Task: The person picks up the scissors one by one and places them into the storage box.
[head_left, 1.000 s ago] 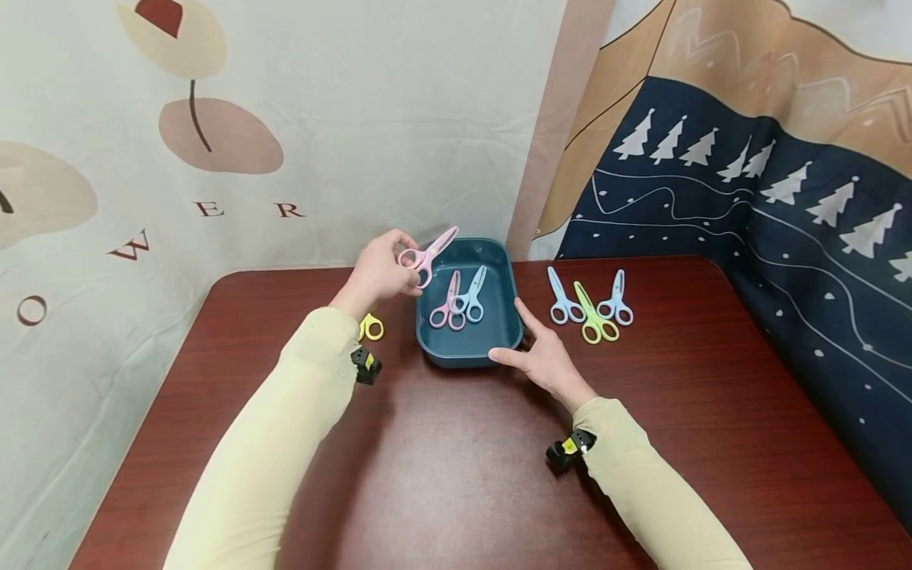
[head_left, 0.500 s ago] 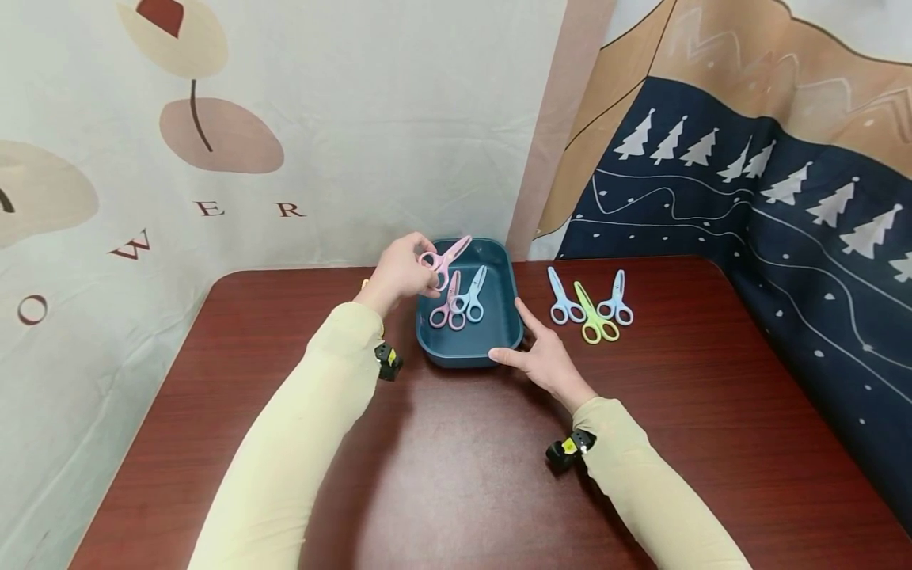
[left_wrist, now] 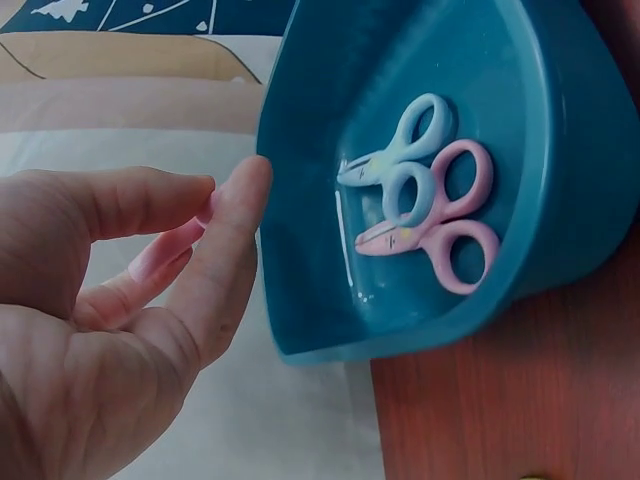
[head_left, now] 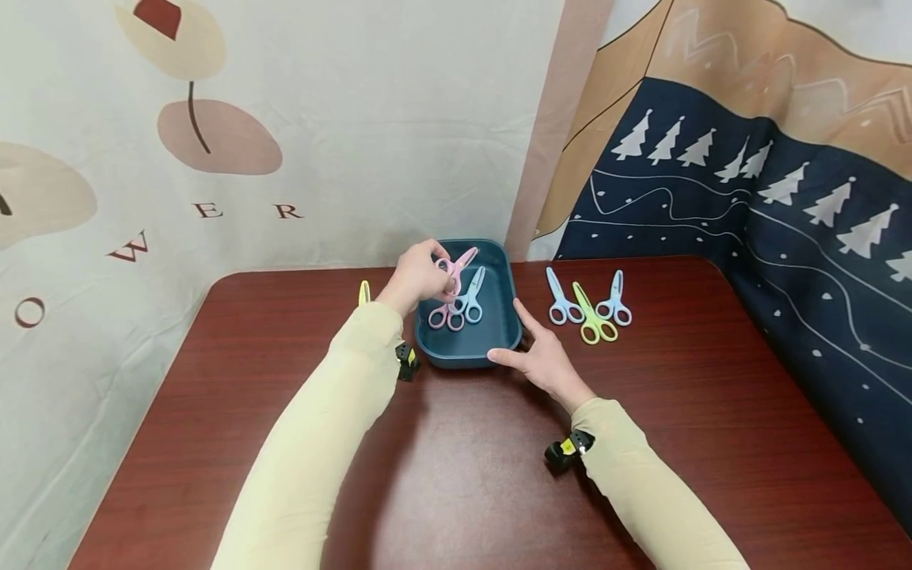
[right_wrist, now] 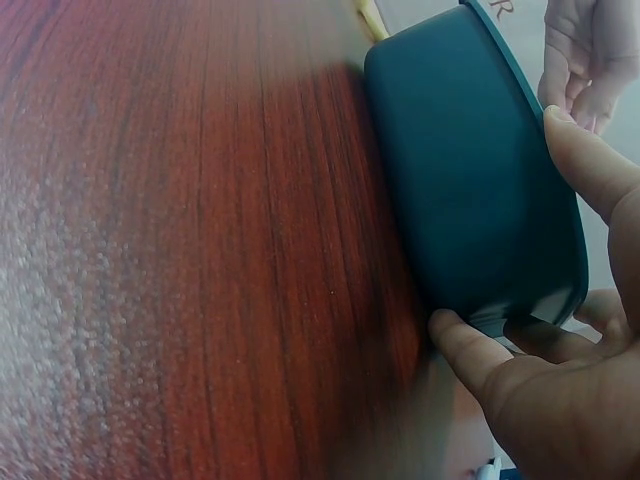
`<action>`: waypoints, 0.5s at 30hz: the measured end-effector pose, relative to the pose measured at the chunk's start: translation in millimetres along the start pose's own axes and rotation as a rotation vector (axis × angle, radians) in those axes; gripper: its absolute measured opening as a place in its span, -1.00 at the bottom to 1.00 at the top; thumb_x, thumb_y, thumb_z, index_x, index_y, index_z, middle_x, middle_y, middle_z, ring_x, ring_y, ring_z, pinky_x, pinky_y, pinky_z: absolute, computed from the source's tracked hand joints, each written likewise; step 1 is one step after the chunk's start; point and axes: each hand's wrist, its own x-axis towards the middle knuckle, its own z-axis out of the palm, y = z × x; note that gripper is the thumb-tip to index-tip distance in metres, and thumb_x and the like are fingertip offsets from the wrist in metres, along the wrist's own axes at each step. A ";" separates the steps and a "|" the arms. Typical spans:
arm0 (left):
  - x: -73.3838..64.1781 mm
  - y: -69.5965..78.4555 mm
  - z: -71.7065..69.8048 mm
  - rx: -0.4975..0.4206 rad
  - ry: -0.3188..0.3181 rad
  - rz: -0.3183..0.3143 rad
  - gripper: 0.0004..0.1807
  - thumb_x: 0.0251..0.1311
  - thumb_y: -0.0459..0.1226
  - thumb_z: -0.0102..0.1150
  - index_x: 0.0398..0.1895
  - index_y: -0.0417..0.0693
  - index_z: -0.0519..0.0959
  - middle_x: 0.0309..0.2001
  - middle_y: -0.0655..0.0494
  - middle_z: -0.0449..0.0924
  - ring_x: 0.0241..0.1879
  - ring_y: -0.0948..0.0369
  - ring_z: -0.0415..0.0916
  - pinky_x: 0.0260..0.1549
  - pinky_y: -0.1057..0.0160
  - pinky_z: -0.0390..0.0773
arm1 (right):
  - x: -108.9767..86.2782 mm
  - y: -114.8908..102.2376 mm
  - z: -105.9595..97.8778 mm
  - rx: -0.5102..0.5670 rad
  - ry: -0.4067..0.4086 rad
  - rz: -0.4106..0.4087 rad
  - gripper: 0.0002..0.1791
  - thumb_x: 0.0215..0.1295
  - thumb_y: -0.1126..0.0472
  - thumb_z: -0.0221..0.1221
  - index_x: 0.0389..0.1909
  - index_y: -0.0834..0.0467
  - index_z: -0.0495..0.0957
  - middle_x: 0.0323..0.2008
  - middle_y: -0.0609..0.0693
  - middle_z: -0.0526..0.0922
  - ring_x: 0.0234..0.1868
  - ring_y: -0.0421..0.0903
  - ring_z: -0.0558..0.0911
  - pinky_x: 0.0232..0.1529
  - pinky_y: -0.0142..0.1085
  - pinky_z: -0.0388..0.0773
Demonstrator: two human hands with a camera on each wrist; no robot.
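Observation:
Over the dark teal bin (head_left: 466, 351), my left hand (head_left: 416, 277) pinches pink scissors (head_left: 465, 260) between thumb and fingers, blades angled up and right. The left wrist view shows only a pink part of them (left_wrist: 165, 250), the rest hidden by the hand. On the bin floor, light blue scissors (left_wrist: 365, 172) partly overlap a second pink pair (left_wrist: 405, 238). My right hand (head_left: 545, 360) rests at the bin's front right corner. Its thumb and fingers spread around the corner, one fingertip at the rim and another low on the wall in the right wrist view.
Right of the bin lie blue scissors (head_left: 561, 299), green scissors (head_left: 588, 305) and another blue pair (head_left: 616, 289) on the reddish-brown table (head_left: 456, 475). Yellow scissors (head_left: 365, 292) poke out behind my left sleeve. A printed cloth (head_left: 399, 119) hangs behind the table.
My left hand has moved right and slightly down, bringing the pink scissors from the bin's left rim to over its inside. The right hand and bin have stayed in place.

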 end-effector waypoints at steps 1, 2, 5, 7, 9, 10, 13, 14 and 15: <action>0.2 0.2 1.9 -0.002 -0.003 -0.004 -0.48 0.18 -0.60 0.28 0.20 -0.22 0.42 0.01 -0.30 0.47 -0.16 -0.11 0.72 -0.19 0.11 0.75 | -0.1 0.2 -0.1 -0.002 -0.001 0.000 0.11 0.29 0.13 0.43 0.69 -0.06 -0.08 0.60 0.16 0.14 0.55 0.17 0.27 0.37 0.02 0.41; 0.6 0.3 3.8 -0.003 -0.008 -0.006 -0.49 0.19 -0.60 0.28 0.19 -0.22 0.42 0.01 -0.30 0.47 -0.18 -0.11 0.73 -0.16 0.08 0.75 | -0.2 0.3 -0.2 -0.003 -0.001 0.000 0.11 0.29 0.13 0.43 0.69 -0.06 -0.08 0.60 0.17 0.15 0.54 0.17 0.28 0.34 0.00 0.44; 2.3 0.1 9.0 0.013 -0.017 -0.009 -0.52 0.19 -0.57 0.28 0.16 -0.22 0.42 -0.01 -0.30 0.47 -0.24 -0.08 0.74 -0.09 0.01 0.73 | -1.3 -0.1 -0.3 -0.004 0.003 0.000 0.11 0.28 0.12 0.44 0.69 -0.07 -0.07 0.59 0.17 0.17 0.52 0.17 0.32 0.19 -0.09 0.51; 4.2 -0.1 12.1 0.045 -0.015 -0.007 -0.55 0.17 -0.55 0.29 0.12 -0.22 0.44 -0.03 -0.28 0.48 -0.27 -0.04 0.72 -0.10 0.00 0.74 | -1.7 0.1 -0.7 -0.011 0.003 -0.004 0.11 0.28 0.11 0.44 0.69 -0.07 -0.07 0.59 0.16 0.18 0.51 0.16 0.33 0.13 -0.15 0.52; 6.3 -0.7 14.9 0.071 -0.016 -0.006 -0.58 0.17 -0.54 0.30 0.08 -0.23 0.44 -0.05 -0.27 0.50 -0.29 -0.02 0.70 -0.11 0.01 0.74 | -1.9 0.1 -1.0 -0.011 0.001 -0.006 0.11 0.28 0.10 0.44 0.69 -0.08 -0.07 0.58 0.17 0.19 0.50 0.16 0.34 0.07 -0.17 0.53; 7.0 -0.9 16.2 0.079 -0.018 -0.005 -0.59 0.17 -0.53 0.29 0.07 -0.23 0.45 -0.06 -0.27 0.50 -0.30 -0.02 0.70 -0.12 0.01 0.74 | -2.0 0.1 -1.1 -0.010 0.000 -0.007 0.11 0.28 0.10 0.45 0.69 -0.09 -0.07 0.58 0.16 0.19 0.50 0.15 0.34 0.08 -0.18 0.52; 8.9 -2.0 19.7 0.089 -0.025 -0.014 -0.62 0.18 -0.52 0.29 0.05 -0.23 0.45 -0.08 -0.29 0.53 -0.30 -0.02 0.72 -0.13 0.02 0.74 | -1.4 0.8 -1.3 -0.012 -0.004 -0.009 0.10 0.30 0.10 0.43 0.69 -0.09 -0.07 0.59 0.16 0.18 0.50 0.15 0.33 0.08 -0.19 0.53; 9.4 -2.6 20.7 0.090 -0.030 -0.019 -0.62 0.19 -0.51 0.30 0.05 -0.23 0.45 -0.07 -0.29 0.53 -0.30 -0.02 0.72 -0.12 0.02 0.74 | -1.4 0.8 -1.0 -0.010 -0.006 -0.006 0.10 0.30 0.10 0.43 0.69 -0.09 -0.07 0.58 0.17 0.19 0.49 0.15 0.35 0.03 -0.19 0.54; 9.7 -3.2 21.6 0.096 -0.033 -0.023 -0.62 0.20 -0.50 0.30 0.06 -0.22 0.45 -0.06 -0.29 0.53 -0.29 -0.02 0.72 -0.12 0.02 0.74 | -1.3 0.9 -0.7 -0.010 -0.006 -0.005 0.10 0.30 0.09 0.43 0.69 -0.10 -0.07 0.58 0.16 0.19 0.47 0.15 0.36 0.00 -0.20 0.55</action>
